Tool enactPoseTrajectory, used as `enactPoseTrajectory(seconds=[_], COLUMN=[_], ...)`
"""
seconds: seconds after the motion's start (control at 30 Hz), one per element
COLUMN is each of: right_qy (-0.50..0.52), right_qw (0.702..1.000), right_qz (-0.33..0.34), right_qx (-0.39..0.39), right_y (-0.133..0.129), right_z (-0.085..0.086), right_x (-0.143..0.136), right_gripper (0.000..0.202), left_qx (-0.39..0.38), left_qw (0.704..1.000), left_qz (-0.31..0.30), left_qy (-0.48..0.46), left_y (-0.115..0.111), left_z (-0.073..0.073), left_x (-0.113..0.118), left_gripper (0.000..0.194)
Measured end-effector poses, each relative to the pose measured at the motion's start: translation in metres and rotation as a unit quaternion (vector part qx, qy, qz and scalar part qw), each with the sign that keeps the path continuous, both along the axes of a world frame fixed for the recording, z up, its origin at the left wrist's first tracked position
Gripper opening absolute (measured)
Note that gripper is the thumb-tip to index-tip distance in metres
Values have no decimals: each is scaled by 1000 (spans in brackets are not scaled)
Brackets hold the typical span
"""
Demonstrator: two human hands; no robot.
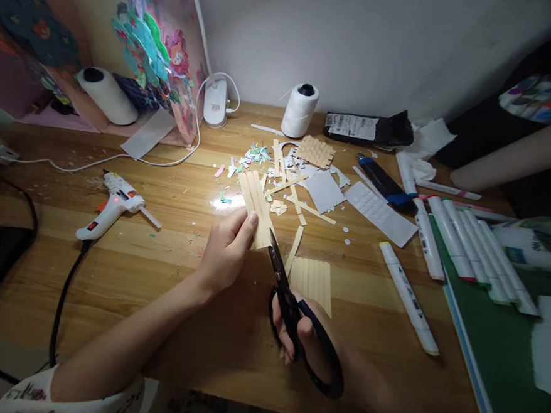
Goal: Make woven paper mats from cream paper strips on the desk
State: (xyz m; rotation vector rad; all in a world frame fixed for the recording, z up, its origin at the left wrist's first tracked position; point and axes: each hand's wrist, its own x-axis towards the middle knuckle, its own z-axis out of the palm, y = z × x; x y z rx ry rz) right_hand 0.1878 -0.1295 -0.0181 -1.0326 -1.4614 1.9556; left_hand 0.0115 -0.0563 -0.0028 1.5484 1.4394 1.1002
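My left hand (225, 244) pinches a pale yellow paper strip (252, 198) marked with red lines, thumb on top. Black-handled scissors (283, 273) are in my right hand (307, 334), fingers through the loops. Their blade tips meet the lower right edge of the strip; whether they cut into it I cannot tell. Under and beside the scissors lies a pleated or lined pale yellow sheet (315, 281). Narrow cut strips (294, 249) and a woven tan piece (316, 151) lie beyond my hands.
A glue gun (117, 208) with a lit red light lies at left, its black cord running down. Several markers (410, 298) and a green mat (478, 334) are at right. A utility knife (385, 184), white thread spool (300, 112) and colored paper scraps (255, 155) stand or lie farther back.
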Motion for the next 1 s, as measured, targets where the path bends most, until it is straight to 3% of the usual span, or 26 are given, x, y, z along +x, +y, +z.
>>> enactPoseTrajectory(seconds=[0.23, 0.43, 0.63, 0.77, 1.0], right_qy=[8, -5, -11, -17, -21], right_qw=[1000, 1000, 1000, 999, 1000], right_qz=[-13, -28, 7, -11, -18], right_qx=[1, -10, 20, 39, 0], right_y=[-1, -2, 4, 5, 2], right_z=[-4, -3, 5, 4, 3], right_x=[-2, -1, 1, 0, -1], right_gripper=[70, 59, 64, 64, 59], left_qx=[11, -2, -27, -33, -46], left_qw=[999, 1000, 998, 998, 996], left_qz=[-33, -27, -48, -56, -52], left_qy=[41, 5, -27, -15, -50], left_y=[-4, -5, -6, -7, -8], left_z=[1, 2, 2, 1, 1], left_x=[3, 4, 3, 6, 9], left_gripper=[38, 38, 39, 40, 40])
